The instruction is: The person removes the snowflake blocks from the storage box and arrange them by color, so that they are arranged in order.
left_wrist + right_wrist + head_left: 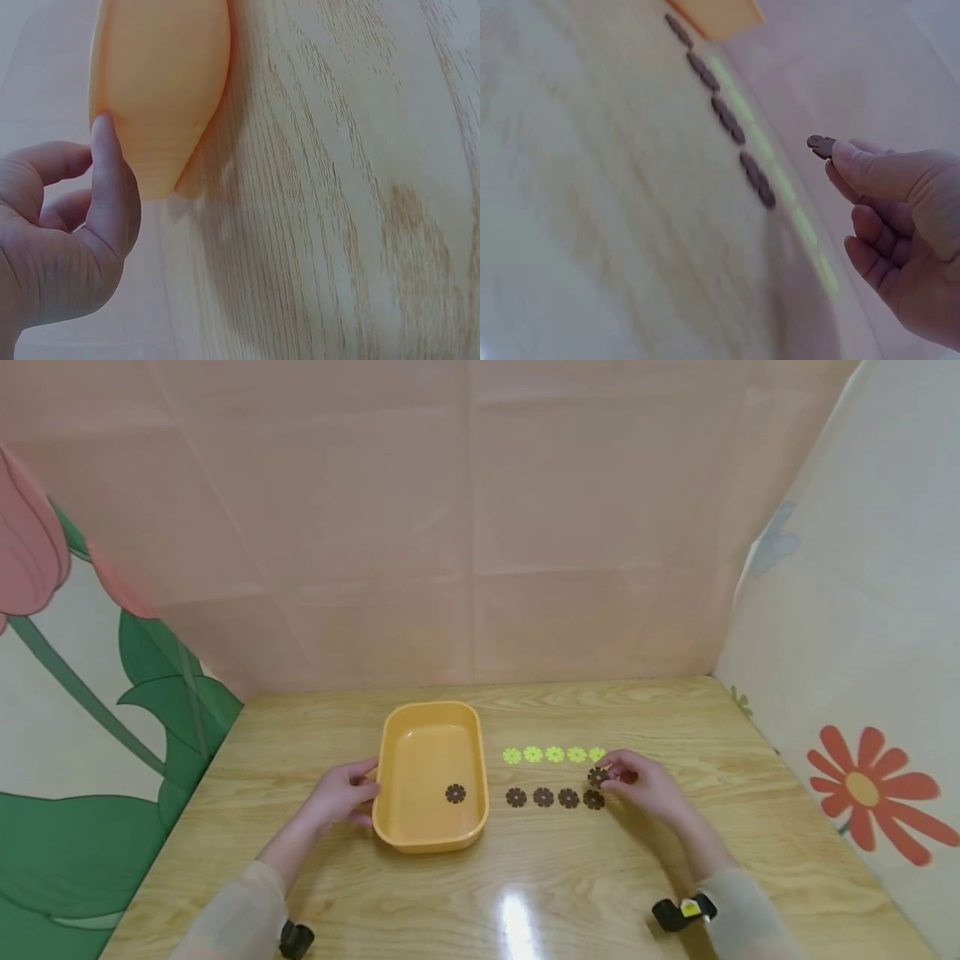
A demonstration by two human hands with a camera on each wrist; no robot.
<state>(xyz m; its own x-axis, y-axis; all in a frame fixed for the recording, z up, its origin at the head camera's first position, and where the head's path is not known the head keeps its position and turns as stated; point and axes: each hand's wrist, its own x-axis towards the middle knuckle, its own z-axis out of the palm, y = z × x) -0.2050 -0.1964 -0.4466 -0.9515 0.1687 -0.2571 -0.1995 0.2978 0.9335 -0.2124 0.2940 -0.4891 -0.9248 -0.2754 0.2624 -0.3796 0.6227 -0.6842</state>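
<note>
My left hand (341,793) holds the left rim of a yellow-orange plastic tray (381,777), fingers and thumb at its edge. Inside the tray lies one brown notched disc (455,793), shaped like a flower. Between thumb and fingertips, my right hand (648,785) pinches another brown notched disc (822,145), lifted off the table. Below it runs a row of several brown discs (543,797). Farther back is a row of several lime-green notched discs (554,754); its right end lies close to my right fingertips.
Everything rests on a light wood-grain table (450,902). A plain pinkish sheet (480,527) hangs behind it. Flower-printed walls stand left and right. Black wrist devices (684,912) are worn near both sleeves.
</note>
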